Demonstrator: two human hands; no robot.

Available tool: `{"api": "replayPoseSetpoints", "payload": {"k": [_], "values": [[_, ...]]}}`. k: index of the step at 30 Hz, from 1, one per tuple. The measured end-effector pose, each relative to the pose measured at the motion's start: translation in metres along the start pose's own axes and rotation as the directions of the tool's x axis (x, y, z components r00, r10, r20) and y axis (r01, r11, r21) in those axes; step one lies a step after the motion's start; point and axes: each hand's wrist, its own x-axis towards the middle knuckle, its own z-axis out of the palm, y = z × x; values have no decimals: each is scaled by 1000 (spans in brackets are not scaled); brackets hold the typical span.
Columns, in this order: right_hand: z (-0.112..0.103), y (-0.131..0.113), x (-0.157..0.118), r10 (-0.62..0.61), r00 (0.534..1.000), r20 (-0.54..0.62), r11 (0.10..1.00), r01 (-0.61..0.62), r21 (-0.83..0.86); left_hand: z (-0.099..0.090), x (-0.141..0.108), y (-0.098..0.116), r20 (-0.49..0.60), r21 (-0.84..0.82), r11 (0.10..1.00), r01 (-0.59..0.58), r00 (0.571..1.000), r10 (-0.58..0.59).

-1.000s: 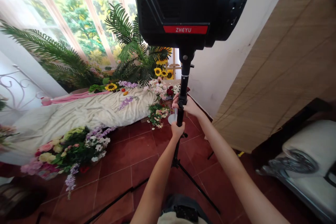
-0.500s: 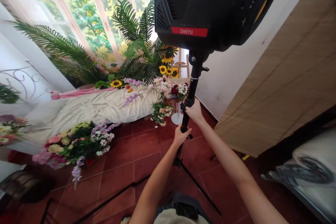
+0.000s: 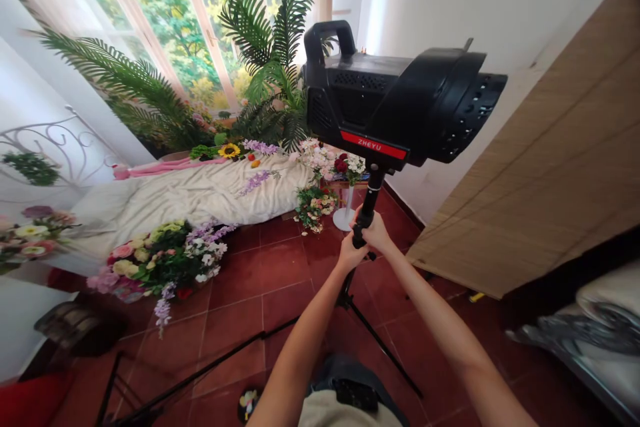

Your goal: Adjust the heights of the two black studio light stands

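A black studio light (image 3: 380, 100) with a red label sits on top of a black stand (image 3: 371, 199), whose legs spread over the floor. My left hand (image 3: 351, 253) is wrapped round the stand's pole, just below a black collar. Slightly higher, my right hand (image 3: 376, 232) grips the pole at the collar, close beside the left. The pole hides part of the fingers of both hands. A small knob (image 3: 371, 255) sticks out of the pole beneath my right hand.
Flowers (image 3: 160, 260) stand before a bed with a cream blanket (image 3: 200, 197). Palm leaves (image 3: 250, 20) rise by the window. A white round-based stand (image 3: 344, 219) is beyond the pole. At right are a woven panel (image 3: 525, 147) and silver-framed furniture (image 3: 575, 340). Red tiles (image 3: 235, 280) cover the floor.
The light has come down and its whole body now shows. My right hand is lower, nearer my left hand, and both still hold the pole. The view has shifted slightly.
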Motion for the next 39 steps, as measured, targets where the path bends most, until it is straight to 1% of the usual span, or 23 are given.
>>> {"api": "replayPoseSetpoints", "payload": {"k": [2,3,7,10,14,15,17,21,23,24,25,27,28,29,30,31,32,33,35,37,39], "values": [[0,1,-1,15,1000,-8,1000,-15,-22,0,1,-2,-15,3,1000,-19,1000,19],[0,2,-1,24,1000,7,999,-24,-27,0,2,-3,-23,4,1000,-21,1000,21],[-7,11,-2,36,988,148,999,-40,21,1,2,-1,-38,-21,1000,8,999,-9],[-14,16,0,47,963,265,994,-73,88,3,0,2,-57,-14,999,36,998,-37],[-21,20,4,80,907,414,976,-155,151,5,-2,8,-74,-13,999,45,996,-46],[-22,19,5,86,895,437,973,-170,157,6,-3,10,-74,-19,999,45,996,-47],[-24,18,5,93,887,452,972,-180,154,7,-3,13,-74,-22,999,49,996,-51],[-29,16,1,82,896,436,976,-160,146,7,-3,16,-66,-17,998,66,996,-67],[-36,17,-6,73,914,399,972,-156,179,7,-3,18,-62,-11,999,49,997,-49],[-40,18,-13,75,932,355,970,-150,191,7,-3,19,-61,-6,999,35,998,-35],[-44,19,-21,81,955,286,972,-140,191,7,-3,20,-59,0,1000,25,998,-25],[-50,21,-44,90,993,75,985,-100,138,7,-4,21,-60,8,999,33,998,-32],[-52,21,-58,79,996,-44,994,-75,85,7,-4,21,-66,11,999,45,997,-44],[-52,21,-74,54,987,-150,998,-52,17,8,-4,21,-75,15,998,56,996,-55],[-51,21,-90,19,974,-225,998,-34,-61,8,-4,20,-81,19,998,60,995,-59],[-48,20,-105,-22,965,-260,989,-16,-146,8,-4,19,-85,23,998,57,995,-55],[-44,20,-120,-63,966,-249,972,3,-233,9,-4,18,-86,28,998,49,995,-46],[-39,19,-133,-98,975,-200,948,30,-317,9,-3,17,-86,31,999,43,996,-40],[-29,20,-151,-133,990,-47,887,98,-452,9,-3,16,-86,31,999,38,996,-35],[-21,25,-161,-138,988,67,825,152,-545,9,-2,15,-95,26,999,37,995,-35],[-17,31,-163,-147,985,95,772,174,-611,10,-2,14,-95,17,999,40,995,-38]]}}
